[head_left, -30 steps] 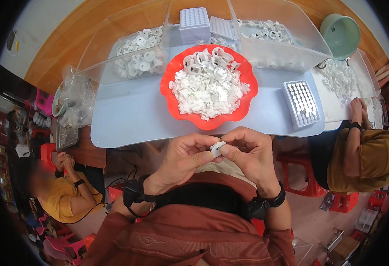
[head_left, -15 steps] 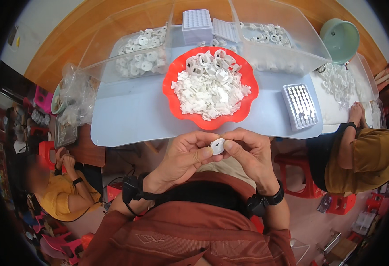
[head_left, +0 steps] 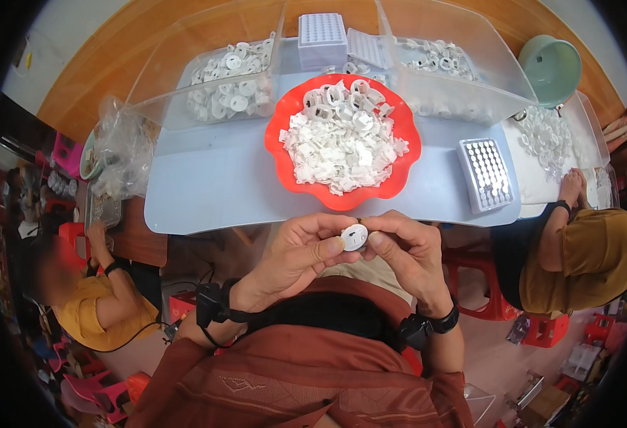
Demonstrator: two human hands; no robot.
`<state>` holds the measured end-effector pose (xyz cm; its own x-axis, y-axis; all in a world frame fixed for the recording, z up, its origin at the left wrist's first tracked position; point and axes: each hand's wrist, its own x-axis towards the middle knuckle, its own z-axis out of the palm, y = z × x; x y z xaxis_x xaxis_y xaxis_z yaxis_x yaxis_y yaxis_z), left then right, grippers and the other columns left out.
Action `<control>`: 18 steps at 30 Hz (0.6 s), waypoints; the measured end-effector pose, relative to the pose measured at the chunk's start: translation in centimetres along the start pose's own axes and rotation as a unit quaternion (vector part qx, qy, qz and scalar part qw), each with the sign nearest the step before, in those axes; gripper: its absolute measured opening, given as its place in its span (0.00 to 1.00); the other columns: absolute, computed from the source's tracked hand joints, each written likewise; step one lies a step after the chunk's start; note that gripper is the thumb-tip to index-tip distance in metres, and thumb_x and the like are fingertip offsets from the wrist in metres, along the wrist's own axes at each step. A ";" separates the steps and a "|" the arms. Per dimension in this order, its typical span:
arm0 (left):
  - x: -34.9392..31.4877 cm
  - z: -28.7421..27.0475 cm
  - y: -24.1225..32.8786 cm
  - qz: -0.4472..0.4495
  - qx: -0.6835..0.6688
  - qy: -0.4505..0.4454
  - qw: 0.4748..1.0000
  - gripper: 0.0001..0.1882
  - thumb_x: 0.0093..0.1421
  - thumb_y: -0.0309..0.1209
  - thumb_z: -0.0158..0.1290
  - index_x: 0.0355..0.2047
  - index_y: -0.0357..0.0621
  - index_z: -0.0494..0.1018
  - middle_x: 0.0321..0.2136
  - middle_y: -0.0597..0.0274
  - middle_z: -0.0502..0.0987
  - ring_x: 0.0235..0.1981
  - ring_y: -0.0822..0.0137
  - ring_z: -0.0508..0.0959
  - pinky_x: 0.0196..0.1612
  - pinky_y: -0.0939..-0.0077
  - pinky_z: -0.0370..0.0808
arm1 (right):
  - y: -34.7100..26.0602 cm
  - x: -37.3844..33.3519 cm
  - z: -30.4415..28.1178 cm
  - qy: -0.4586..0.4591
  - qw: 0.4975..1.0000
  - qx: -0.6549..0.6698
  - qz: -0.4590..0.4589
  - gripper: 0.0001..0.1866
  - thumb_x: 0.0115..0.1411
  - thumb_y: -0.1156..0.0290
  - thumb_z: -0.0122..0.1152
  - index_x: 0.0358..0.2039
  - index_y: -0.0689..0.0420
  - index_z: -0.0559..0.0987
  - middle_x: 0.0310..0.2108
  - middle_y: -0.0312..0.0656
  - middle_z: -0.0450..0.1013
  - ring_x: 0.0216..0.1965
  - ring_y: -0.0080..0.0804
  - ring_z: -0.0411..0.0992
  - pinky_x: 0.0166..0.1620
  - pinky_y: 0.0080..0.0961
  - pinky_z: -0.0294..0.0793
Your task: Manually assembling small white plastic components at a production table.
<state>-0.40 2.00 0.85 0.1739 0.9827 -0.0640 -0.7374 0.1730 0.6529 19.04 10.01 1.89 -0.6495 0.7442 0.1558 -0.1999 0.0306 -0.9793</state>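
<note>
Between my two hands, just off the table's near edge, is a small white round plastic part (head_left: 355,237) with a dark slot in its face. My left hand (head_left: 295,246) pinches it at the left edge between thumb and fingers. From the other side, my right hand (head_left: 407,250) is closed on its right edge, the thumb tip at the rim; the fingertips behind the part are hidden. Beyond my hands stands a red wavy-rimmed bowl (head_left: 279,167), heaped with small white plastic pieces (head_left: 338,153) and several white ring-shaped parts (head_left: 360,93) at its far side.
Clear bins (head_left: 163,96) (head_left: 499,85) of white parts flank a stacked tray box (head_left: 322,43). At right on the blue table (head_left: 206,192) lies a tray of silvery discs (head_left: 487,175). Co-workers sit at left (head_left: 106,307) and right (head_left: 577,250). A green basin (head_left: 550,68) stands far right.
The white part has turned slightly, its face showing more, and my right thumb has drawn back to its edge. The left co-worker's hand has moved toward the tray beside them.
</note>
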 end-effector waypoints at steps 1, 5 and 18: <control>0.0 0.0 0.0 -0.001 -0.002 0.003 1.000 0.18 0.67 0.26 0.54 0.55 0.32 0.70 0.49 0.50 0.76 0.50 0.61 0.79 0.54 0.70 0.79 | 0.0 0.0 0.0 0.000 1.000 0.000 0.000 0.12 0.66 0.79 0.57 0.49 0.65 0.79 0.37 0.40 0.76 0.33 0.21 0.74 0.37 0.18 0.74; -0.1 -0.3 0.0 0.006 -0.011 0.014 1.000 0.16 0.66 0.23 0.53 0.53 0.34 0.73 0.49 0.51 0.77 0.50 0.62 0.79 0.53 0.68 0.82 | -0.4 -0.1 0.0 0.011 1.000 -0.015 0.002 0.11 0.64 0.81 0.58 0.47 0.66 0.80 0.36 0.42 0.77 0.33 0.23 0.75 0.37 0.19 0.75; 0.0 -0.2 3.0 0.131 0.231 0.082 0.961 0.17 0.63 0.19 0.56 0.53 0.31 0.73 0.48 0.51 0.78 0.46 0.66 0.79 0.52 0.68 0.80 | -0.2 -1.5 -0.2 0.038 0.999 -0.035 0.003 0.11 0.63 0.83 0.59 0.45 0.65 0.81 0.34 0.44 0.76 0.31 0.27 0.77 0.36 0.21 0.77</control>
<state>-2.79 2.56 2.66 -0.1115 0.9922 0.0554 -0.3669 -0.0929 0.9256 20.16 9.04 1.85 -0.5923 0.7931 0.1418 -0.1419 0.0705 -0.9874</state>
